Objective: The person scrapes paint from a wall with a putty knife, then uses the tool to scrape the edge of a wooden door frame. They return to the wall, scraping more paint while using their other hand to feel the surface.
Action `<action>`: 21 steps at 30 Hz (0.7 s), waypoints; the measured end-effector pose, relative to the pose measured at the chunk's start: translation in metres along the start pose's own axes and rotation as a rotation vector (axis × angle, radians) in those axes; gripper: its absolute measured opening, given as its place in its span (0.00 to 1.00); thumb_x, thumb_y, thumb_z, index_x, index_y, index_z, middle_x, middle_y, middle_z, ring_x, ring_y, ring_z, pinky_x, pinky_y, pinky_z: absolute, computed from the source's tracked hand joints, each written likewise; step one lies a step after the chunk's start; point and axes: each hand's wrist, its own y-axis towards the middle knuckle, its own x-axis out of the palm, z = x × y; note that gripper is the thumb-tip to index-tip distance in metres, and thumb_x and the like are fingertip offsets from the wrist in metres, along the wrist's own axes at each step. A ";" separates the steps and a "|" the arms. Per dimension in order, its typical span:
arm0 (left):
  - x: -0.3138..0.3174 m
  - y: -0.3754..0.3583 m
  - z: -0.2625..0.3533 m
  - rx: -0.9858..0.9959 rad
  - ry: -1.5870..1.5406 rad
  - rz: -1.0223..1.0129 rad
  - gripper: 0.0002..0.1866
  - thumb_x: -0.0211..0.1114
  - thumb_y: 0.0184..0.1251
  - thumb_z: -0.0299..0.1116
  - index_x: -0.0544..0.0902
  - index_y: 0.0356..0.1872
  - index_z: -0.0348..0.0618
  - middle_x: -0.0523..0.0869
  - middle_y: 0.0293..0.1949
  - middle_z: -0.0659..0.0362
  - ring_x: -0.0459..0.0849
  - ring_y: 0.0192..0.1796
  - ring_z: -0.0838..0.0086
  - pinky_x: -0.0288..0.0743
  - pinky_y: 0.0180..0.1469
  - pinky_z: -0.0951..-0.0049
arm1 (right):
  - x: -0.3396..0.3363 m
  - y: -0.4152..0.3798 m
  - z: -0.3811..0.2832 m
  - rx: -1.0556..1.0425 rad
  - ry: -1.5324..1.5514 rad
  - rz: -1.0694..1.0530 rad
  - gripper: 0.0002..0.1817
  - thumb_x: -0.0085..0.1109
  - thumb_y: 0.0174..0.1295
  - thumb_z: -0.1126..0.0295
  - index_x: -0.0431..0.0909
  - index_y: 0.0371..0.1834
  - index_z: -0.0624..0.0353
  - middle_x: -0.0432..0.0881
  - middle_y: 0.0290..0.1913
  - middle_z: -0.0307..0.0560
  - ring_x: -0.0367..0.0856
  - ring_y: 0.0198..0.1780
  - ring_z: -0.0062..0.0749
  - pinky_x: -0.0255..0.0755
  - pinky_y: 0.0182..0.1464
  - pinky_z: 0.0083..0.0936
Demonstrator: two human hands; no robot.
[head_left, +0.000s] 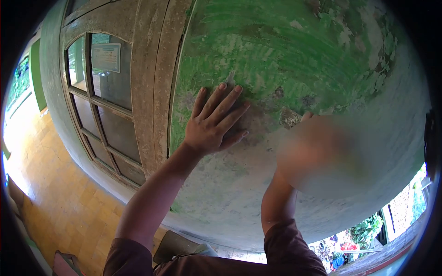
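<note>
Left hand: the left hand (209, 126) lies on the wall (235, 188) with its fingers spread apart, pointing to the far side, the thumb out to the right; it holds nothing.
Right hand: the right hand (320, 147) is at the wall, to the right of the left hand and well apart from it; a blur covers most of it, so I cannot tell how its fingers close.
Flat piece: a small, speckled flat piece (290, 118) shows at the left edge of the blur, just beside a fingertip of the right hand, against the wall; whether it is gripped cannot be told.
Wall surface: green paint (258, 46) covers the far part, streaked and patchy; pale grey shows nearer and to the right, and flaking patches at the far right.
Door side: left of the wall stands a worn wooden frame (149, 83) with glass panes (110, 122); a paper notice (106, 57) shows at one far pane.
Floor: yellowish tiles (69, 198) lie at the left.
Near right: green plants (368, 230) show beyond the wall's edge.
Sleeves: dark sleeves (129, 257) cover both upper arms.
</note>
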 end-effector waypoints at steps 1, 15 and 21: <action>0.000 0.000 0.001 0.003 -0.003 -0.001 0.32 0.64 0.53 0.56 0.73 0.60 0.58 0.64 0.68 0.56 0.61 0.70 0.55 0.49 0.69 0.47 | -0.002 0.000 -0.004 -0.002 -0.003 0.002 0.14 0.36 0.70 0.66 0.55 0.23 0.48 0.55 0.14 0.32 0.49 0.15 0.17 0.49 0.24 0.22; -0.002 0.000 0.000 -0.020 -0.020 -0.023 0.31 0.62 0.56 0.56 0.71 0.61 0.61 0.62 0.69 0.61 0.59 0.71 0.62 0.49 0.70 0.48 | -0.008 -0.001 -0.004 -0.169 0.070 -0.103 0.14 0.37 0.70 0.66 0.54 0.23 0.47 0.54 0.15 0.33 0.48 0.16 0.16 0.47 0.22 0.21; -0.004 0.000 -0.001 -0.015 -0.039 -0.011 0.31 0.63 0.55 0.55 0.72 0.61 0.60 0.63 0.69 0.61 0.60 0.71 0.62 0.50 0.69 0.48 | 0.011 -0.004 -0.023 -0.234 0.267 -0.127 0.15 0.37 0.70 0.67 0.53 0.22 0.48 0.53 0.14 0.32 0.48 0.15 0.16 0.46 0.23 0.22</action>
